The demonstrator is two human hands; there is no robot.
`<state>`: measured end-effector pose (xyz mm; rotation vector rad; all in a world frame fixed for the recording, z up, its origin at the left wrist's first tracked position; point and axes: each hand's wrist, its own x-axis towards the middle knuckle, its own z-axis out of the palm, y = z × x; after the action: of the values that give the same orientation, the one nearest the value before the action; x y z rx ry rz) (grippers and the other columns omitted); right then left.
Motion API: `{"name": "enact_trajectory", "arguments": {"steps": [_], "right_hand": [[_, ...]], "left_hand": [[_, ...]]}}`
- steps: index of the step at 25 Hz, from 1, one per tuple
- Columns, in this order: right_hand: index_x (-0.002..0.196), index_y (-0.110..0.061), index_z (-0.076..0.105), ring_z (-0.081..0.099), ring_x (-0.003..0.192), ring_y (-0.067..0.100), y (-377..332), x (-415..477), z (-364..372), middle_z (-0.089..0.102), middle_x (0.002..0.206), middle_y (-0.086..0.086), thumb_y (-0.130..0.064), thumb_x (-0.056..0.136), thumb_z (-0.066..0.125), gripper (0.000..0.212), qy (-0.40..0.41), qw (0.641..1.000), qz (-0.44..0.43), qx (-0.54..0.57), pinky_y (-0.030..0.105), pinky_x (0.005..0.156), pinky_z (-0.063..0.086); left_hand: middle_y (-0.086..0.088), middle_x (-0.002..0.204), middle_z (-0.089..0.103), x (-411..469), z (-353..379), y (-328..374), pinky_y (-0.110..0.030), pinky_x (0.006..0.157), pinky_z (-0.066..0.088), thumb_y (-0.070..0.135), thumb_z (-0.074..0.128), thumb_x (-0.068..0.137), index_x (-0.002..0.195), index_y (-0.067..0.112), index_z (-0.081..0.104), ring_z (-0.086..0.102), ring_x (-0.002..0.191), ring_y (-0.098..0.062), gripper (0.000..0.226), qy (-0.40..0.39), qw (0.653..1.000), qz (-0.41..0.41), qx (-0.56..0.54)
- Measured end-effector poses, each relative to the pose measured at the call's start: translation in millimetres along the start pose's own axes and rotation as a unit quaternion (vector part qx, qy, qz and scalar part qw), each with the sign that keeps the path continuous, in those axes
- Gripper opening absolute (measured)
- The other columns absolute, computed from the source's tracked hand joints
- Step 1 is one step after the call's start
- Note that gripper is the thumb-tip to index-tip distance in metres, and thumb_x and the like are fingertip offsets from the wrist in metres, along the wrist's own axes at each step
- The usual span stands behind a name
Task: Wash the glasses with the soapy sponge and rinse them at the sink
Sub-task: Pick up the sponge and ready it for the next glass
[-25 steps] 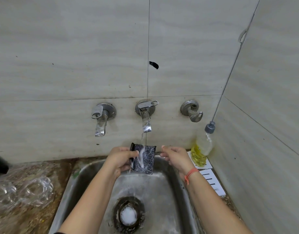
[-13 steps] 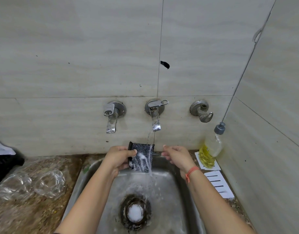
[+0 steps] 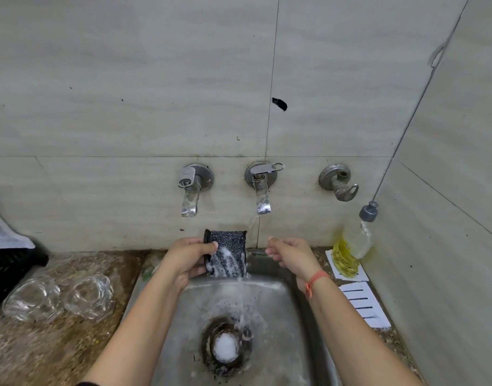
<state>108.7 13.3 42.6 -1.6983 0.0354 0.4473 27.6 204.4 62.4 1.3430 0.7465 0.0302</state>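
My left hand (image 3: 187,257) grips a dark speckled sponge (image 3: 229,253) by its left edge and holds it upright over the steel sink (image 3: 269,296). White foam streaks the sponge's face. Water runs from the middle tap (image 3: 262,190), past the sponge's right edge and down to the drain (image 3: 225,348). My right hand (image 3: 290,254) hovers just right of the stream with fingers loosely curled, holding nothing. Two clear glasses (image 3: 32,298) (image 3: 90,296) lie on their sides on the counter left of the sink.
A second tap (image 3: 190,190) and a wall fitting (image 3: 338,183) flank the running tap. A bottle of yellow liquid (image 3: 352,246) stands on a white slotted tray (image 3: 361,302) right of the sink. A black crate (image 3: 5,268) sits far left. Tiled walls close the back and right.
The view has shifted so the sink and taps sit further right. The water now falls past the sponge's right edge rather than onto its face. Both hands hold nearly the same pose.
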Motion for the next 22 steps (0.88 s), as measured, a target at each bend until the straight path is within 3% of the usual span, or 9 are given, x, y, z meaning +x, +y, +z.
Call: {"name": "enact_trajectory", "arguments": {"steps": [3,9,11,17,22], "right_hand": [[0.070,-0.016,0.066,0.052,0.063,0.008,1.9,1.8,-1.3,0.067,0.072,-0.001,-0.024,0.091,0.061,0.024,0.001,1.000,0.002,-0.001,0.021,0.066,0.041],[0.074,-0.015,0.066,0.055,0.066,0.009,6.0,0.2,-14.6,0.068,0.075,0.000,-0.026,0.091,0.062,0.021,0.016,1.000,0.004,0.018,0.022,0.068,0.043],[0.073,-0.014,0.067,0.056,0.069,0.010,10.4,0.3,-20.2,0.070,0.078,0.002,-0.027,0.091,0.062,0.022,0.022,1.000,0.005,0.019,0.026,0.073,0.044],[0.065,-0.013,0.066,0.053,0.064,0.012,22.8,7.3,-31.4,0.069,0.072,0.004,-0.025,0.090,0.064,0.028,0.051,0.998,0.006,0.023,0.023,0.060,0.039],[0.067,-0.013,0.066,0.054,0.064,0.011,24.2,7.7,-32.5,0.068,0.072,0.003,-0.024,0.090,0.064,0.026,0.046,0.999,0.010,0.024,0.023,0.061,0.039]], "left_hand": [[-0.007,0.066,0.069,5.2,2.1,-2.3,-0.026,0.049,0.055,-0.002,0.065,0.084,0.088,0.002,0.062,0.066,0.059,-0.017,0.006,-0.009,0.999,-0.020,-0.031],[-0.005,0.068,0.069,11.0,29.6,-5.2,-0.025,0.046,0.052,-0.002,0.058,0.089,0.084,0.010,0.057,0.064,0.065,-0.017,0.013,-0.040,0.997,-0.054,-0.047],[-0.006,0.076,0.067,13.3,40.4,-6.0,-0.030,0.054,0.051,-0.002,0.057,0.090,0.083,0.012,0.055,0.063,0.072,-0.018,0.016,-0.048,0.996,-0.063,-0.044],[-0.007,0.082,0.065,19.3,62.0,-7.3,-0.033,0.069,0.049,-0.005,0.051,0.093,0.083,0.012,0.054,0.061,0.075,-0.019,0.019,-0.069,0.992,-0.074,-0.070],[-0.012,0.081,0.065,22.4,54.1,-8.3,-0.037,0.063,0.058,-0.008,0.048,0.093,0.089,0.005,0.053,0.063,0.076,-0.023,0.015,-0.033,0.983,-0.064,-0.168]]}}
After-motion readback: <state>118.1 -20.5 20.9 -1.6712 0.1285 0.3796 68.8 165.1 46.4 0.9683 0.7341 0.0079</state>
